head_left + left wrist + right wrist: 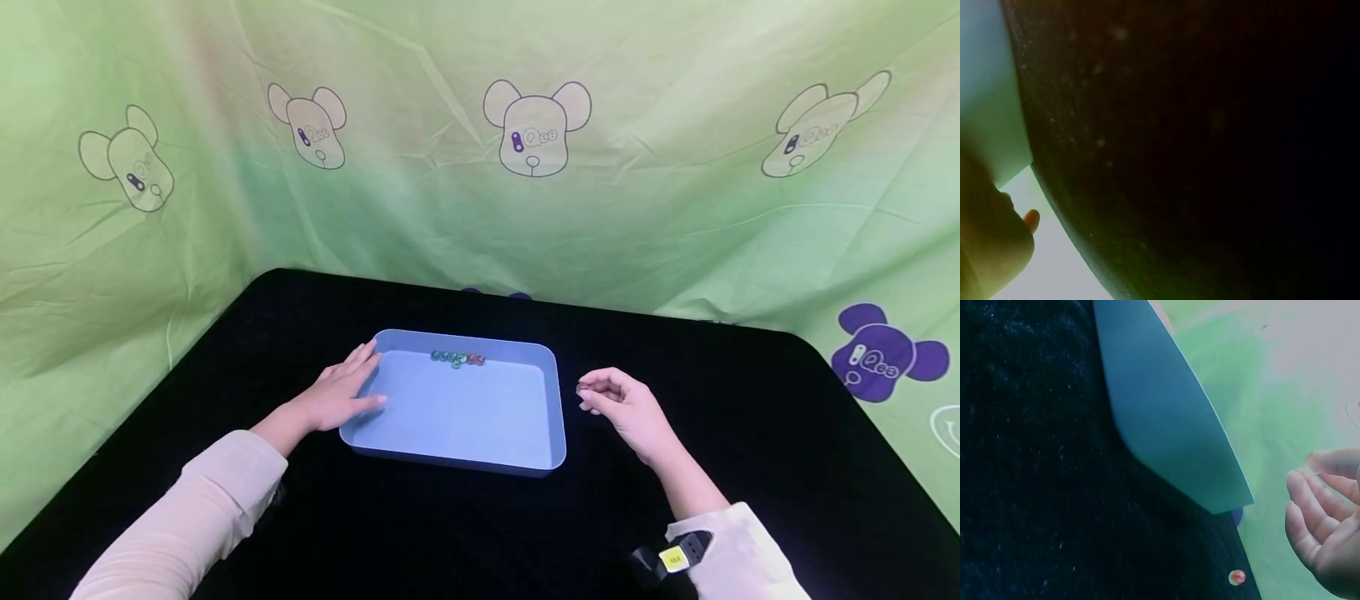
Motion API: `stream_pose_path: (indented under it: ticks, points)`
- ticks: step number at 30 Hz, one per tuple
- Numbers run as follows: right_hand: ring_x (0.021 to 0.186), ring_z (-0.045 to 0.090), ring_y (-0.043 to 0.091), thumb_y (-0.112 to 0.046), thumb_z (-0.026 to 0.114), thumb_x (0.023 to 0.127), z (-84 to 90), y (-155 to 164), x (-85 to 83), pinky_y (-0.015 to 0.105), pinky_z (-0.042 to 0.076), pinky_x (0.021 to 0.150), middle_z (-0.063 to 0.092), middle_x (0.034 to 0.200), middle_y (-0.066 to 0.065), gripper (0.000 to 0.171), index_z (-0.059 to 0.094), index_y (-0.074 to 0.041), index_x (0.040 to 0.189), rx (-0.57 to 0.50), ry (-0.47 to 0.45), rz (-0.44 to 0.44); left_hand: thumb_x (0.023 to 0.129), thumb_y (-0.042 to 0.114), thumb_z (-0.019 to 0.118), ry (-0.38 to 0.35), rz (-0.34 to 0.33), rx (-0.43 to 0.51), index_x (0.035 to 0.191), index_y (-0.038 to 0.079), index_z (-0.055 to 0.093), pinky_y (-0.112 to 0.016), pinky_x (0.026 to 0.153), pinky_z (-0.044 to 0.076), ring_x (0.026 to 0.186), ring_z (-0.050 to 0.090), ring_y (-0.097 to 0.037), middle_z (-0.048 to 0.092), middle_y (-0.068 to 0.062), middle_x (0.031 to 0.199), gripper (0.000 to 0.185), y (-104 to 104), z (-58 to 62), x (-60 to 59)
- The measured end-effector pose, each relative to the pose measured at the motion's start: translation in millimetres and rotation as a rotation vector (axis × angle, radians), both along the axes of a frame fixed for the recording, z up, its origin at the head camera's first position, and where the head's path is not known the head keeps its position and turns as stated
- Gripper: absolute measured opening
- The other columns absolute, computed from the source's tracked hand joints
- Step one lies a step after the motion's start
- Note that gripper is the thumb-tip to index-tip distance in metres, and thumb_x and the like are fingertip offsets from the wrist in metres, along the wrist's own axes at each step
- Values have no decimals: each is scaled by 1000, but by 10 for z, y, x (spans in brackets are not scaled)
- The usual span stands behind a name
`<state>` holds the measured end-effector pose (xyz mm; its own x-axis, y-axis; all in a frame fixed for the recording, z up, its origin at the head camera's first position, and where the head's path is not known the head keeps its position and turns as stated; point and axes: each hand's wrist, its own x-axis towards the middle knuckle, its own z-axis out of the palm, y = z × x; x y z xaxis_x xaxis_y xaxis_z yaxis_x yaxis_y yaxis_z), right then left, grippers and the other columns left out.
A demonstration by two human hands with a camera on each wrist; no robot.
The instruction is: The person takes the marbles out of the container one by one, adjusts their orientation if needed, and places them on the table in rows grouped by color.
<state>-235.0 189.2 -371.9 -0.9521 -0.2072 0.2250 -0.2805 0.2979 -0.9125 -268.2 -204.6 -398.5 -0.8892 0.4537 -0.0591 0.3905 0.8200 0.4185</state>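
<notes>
A shallow blue tray [465, 408] stands on the black cloth, with several small glass marbles, green [444, 356] and reddish [476, 359], lined along its far wall. My left hand [333, 400] rests across the tray's left rim with its fingers straight; the left wrist view catches only part of that hand [997, 244] beside the tray wall [991, 119]. Right of the tray, my right hand [618, 408] pinches a tiny reddish marble [582, 389] between thumb and fingertips. The right wrist view shows those fingertips [1296, 481] together, the held piece hardly visible.
Another red-and-clear marble [1237, 577] lies on the cloth beyond the tray's far right corner, seen in the right wrist view. Black cloth [450, 533] covers the table. A green printed curtain [420, 225] hangs behind and at the sides.
</notes>
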Motion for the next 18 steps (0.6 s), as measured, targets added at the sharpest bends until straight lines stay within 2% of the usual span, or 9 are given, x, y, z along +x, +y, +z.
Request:
stream_pose_path:
  ticks: [4, 11, 18]
  points:
    - [69, 59, 10, -3, 54, 84, -20, 62, 1, 25, 46, 63, 59, 85, 14, 23, 50, 13, 100, 11, -1, -17, 87, 43, 43, 15, 1, -10, 137, 2, 17, -50, 96, 10, 129, -1, -27, -2, -8, 144, 69, 2, 5, 8]
    - [71, 59, 12, -4, 54, 84, -29, 169, 23, 24, 46, 63, 61, 86, -2, 23, 49, 13, 99, 4, -4, -26, 88, 43, 42, 30, 0, -33, 137, 2, 18, -50, 96, 10, 129, -1, -28, -2, -9, 144, 69, -10, -2, 19]
    - [68, 59, 9, -3, 54, 84, -35, 271, 50, 22, 46, 61, 58, 77, 0, 22, 49, 14, 97, 25, -4, -91, 87, 41, 44, 68, -18, -35, 136, 0, 20, -49, 96, 13, 129, 2, -29, 1, -11, 144, 68, -4, -2, 19]
